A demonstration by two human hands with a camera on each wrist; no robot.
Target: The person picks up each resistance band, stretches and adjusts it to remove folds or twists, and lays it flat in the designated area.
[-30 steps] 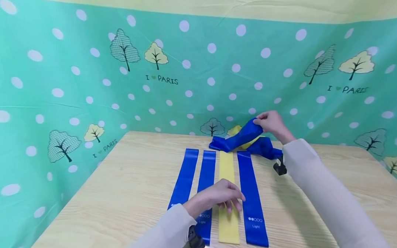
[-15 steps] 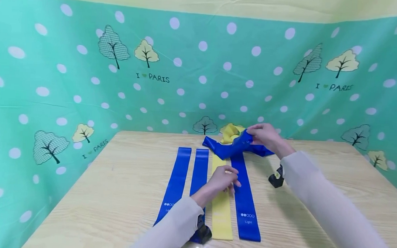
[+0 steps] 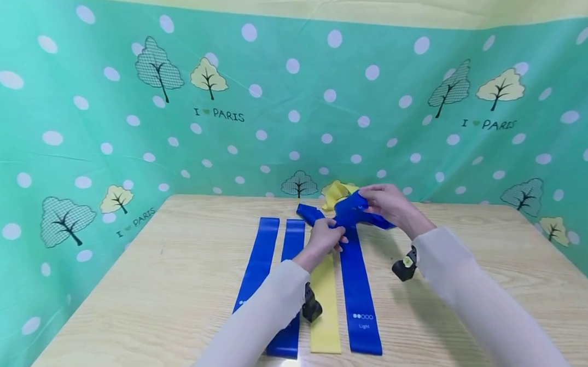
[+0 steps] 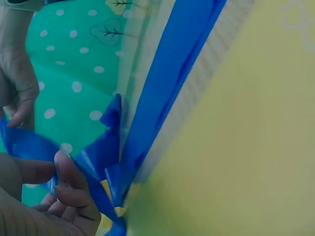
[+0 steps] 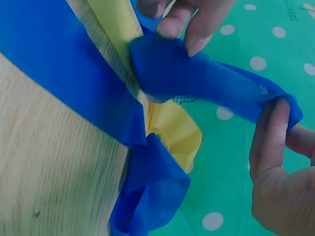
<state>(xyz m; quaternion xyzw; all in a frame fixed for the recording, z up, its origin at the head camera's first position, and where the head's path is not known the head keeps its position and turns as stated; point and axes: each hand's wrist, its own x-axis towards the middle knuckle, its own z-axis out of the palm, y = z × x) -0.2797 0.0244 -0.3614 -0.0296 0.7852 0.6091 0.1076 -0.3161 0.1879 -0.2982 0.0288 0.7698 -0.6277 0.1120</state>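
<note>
My right hand (image 3: 389, 203) pinches one end of a crumpled blue resistance band (image 5: 221, 86) and holds it raised over the far side of the table. My left hand (image 3: 323, 237) is at the same band nearer the middle, thumb and fingertips at its edge in the left wrist view. Below lie flat bands side by side: a blue band (image 3: 258, 258) at left, another blue band (image 3: 293, 241), a yellow band (image 3: 325, 300) partly under my left arm, and a blue band (image 3: 361, 285) marked "Light".
A crumpled yellow band (image 5: 177, 132) and another loose blue band (image 5: 152, 191) lie at the table's far edge. The wooden table (image 3: 188, 244) ends against a green dotted curtain (image 3: 227, 142).
My left hand has moved away from above the flat yellow band, forward to the raised blue band. My right hand has lowered the band and brought it slightly left.
</note>
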